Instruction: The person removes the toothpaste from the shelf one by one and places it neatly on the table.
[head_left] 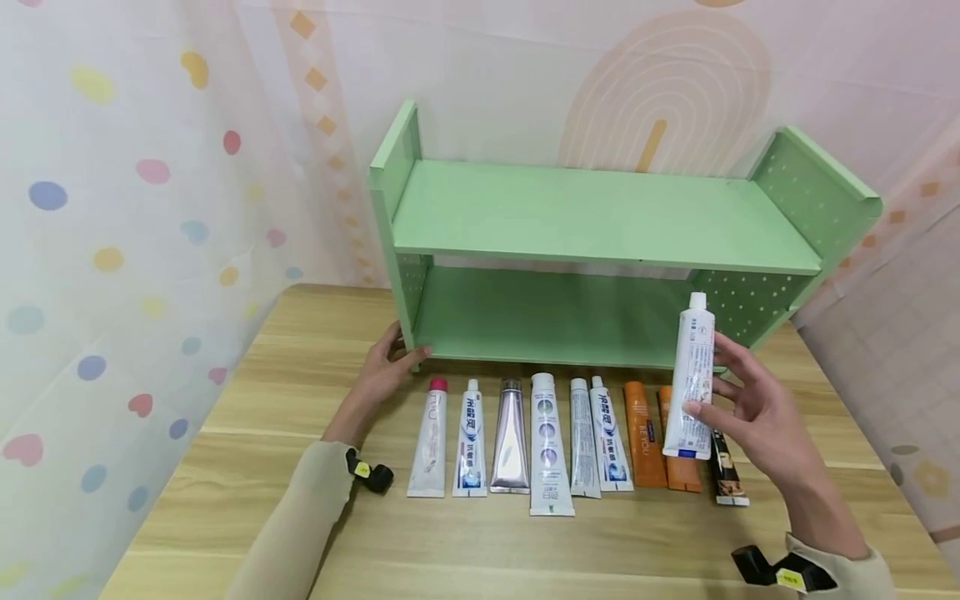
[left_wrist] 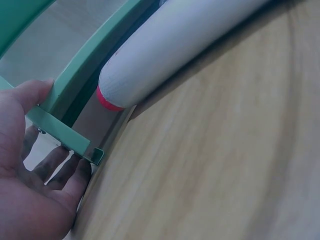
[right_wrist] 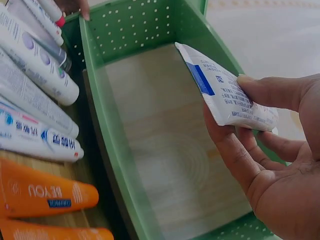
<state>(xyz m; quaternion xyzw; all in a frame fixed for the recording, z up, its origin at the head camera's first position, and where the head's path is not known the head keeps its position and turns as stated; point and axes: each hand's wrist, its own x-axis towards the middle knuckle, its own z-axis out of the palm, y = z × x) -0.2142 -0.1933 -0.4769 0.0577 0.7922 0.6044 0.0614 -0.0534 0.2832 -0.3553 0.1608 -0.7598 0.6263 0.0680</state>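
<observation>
My right hand [head_left: 757, 408] holds a white toothpaste tube [head_left: 693, 375] between thumb and fingers, cap up, in front of the shelf's lower right. In the right wrist view, small blue print and a blue patch show near the tube's flat end [right_wrist: 202, 80]. At the lower left corner of the green two-tier shelf [head_left: 600, 212], my left hand [head_left: 381, 367] grips the side panel [left_wrist: 60, 130], thumb on one side and fingers on the other. Several tubes lie in a row before the shelf, among them a pink-capped tube [head_left: 429, 442], a silver tube [head_left: 511, 442] and an orange tube [head_left: 645, 437].
The wooden table [head_left: 247, 433] carries the shelf and the row. A dark tube [head_left: 727, 475] lies at the row's right end, partly behind the held tube. Patterned cloth [head_left: 480, 75] hangs behind the shelf.
</observation>
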